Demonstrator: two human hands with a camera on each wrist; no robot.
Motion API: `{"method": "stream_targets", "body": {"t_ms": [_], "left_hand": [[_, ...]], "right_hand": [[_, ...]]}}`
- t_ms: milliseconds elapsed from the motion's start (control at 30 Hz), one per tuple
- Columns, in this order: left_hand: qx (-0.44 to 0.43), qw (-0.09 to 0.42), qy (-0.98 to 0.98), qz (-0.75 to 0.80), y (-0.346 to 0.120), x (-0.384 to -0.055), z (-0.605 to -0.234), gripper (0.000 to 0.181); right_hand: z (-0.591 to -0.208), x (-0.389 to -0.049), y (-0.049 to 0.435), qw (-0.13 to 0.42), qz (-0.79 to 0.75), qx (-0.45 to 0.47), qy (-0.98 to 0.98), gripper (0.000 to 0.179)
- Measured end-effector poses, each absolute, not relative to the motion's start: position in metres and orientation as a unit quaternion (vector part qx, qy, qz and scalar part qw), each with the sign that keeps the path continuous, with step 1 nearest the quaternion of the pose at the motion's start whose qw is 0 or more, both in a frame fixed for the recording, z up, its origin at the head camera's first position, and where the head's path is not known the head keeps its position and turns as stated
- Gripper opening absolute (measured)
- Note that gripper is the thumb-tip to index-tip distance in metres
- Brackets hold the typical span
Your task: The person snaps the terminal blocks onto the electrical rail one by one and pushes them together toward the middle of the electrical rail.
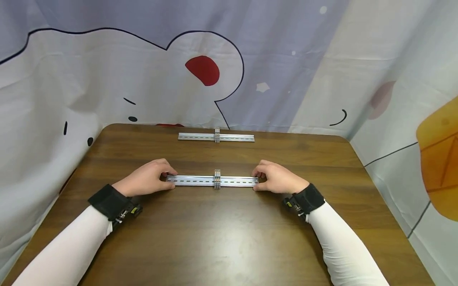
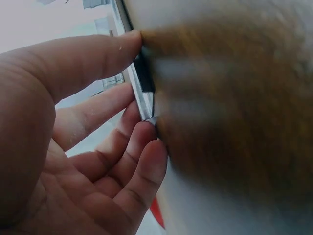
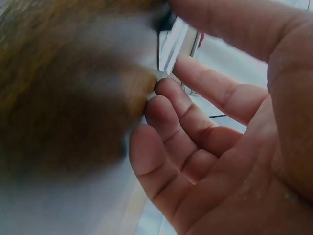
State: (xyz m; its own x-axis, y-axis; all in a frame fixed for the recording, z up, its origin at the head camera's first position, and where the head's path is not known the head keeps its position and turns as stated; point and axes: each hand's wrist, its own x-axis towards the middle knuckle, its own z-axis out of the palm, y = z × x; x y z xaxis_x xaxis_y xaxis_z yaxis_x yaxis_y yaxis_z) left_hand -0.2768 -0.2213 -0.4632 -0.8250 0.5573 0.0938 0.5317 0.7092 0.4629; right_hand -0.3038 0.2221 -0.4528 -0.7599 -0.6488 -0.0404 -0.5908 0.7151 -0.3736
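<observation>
A slotted metal DIN rail [image 1: 195, 180] lies crosswise over the middle of the table. Across its centre sits a small grey ribbed block [image 1: 217, 179]. The left hand [image 1: 148, 178] pinches the rail's left end, thumb on the near edge and fingers on the far edge. At the opposite end the right hand [image 1: 279, 178] pinches it the same way. In the left wrist view, the end of the rail [image 2: 143, 104] shows between thumb and fingers. The right wrist view has the rail [image 3: 171, 49] partly hidden behind the thumb.
A second slotted rail [image 1: 196, 136], with a similar block [image 1: 217, 135] across its middle, lies parallel near the back edge of the wooden table [image 1: 229, 230]. Patterned curtains [image 1: 150, 79] hang behind the table and along its sides.
</observation>
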Motion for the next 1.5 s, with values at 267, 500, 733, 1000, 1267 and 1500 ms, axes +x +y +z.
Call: {"method": "stream_targets", "body": {"t_ms": [267,500,733,1000,1267,1500], "left_hand": [[0.273,0.013,0.934,0.23,-0.216,-0.293,-0.463,0.033],[0.252,0.021,0.941,0.225,-0.214,-0.321,-0.464,0.034],[0.238,0.017,0.947,0.215,-0.212,-0.342,-0.464,0.035],[0.228,0.007,0.948,0.221,-0.208,-0.358,-0.466,0.031],[0.207,0.0,0.953,0.222,-0.209,-0.363,-0.466,0.034],[0.196,0.001,0.954,0.227,-0.209,-0.365,-0.467,0.035]], "right_hand": [[-0.452,-0.326,0.22,0.065,-0.181,-0.33,0.924,0.032],[-0.456,-0.354,0.217,0.063,-0.191,-0.3,0.933,0.03],[-0.457,-0.376,0.213,0.059,-0.194,-0.271,0.941,0.03],[-0.455,-0.39,0.211,0.062,-0.201,-0.245,0.946,0.03],[-0.456,-0.395,0.206,0.058,-0.198,-0.242,0.948,0.03],[-0.457,-0.398,0.205,0.055,-0.203,-0.237,0.949,0.032]]}}
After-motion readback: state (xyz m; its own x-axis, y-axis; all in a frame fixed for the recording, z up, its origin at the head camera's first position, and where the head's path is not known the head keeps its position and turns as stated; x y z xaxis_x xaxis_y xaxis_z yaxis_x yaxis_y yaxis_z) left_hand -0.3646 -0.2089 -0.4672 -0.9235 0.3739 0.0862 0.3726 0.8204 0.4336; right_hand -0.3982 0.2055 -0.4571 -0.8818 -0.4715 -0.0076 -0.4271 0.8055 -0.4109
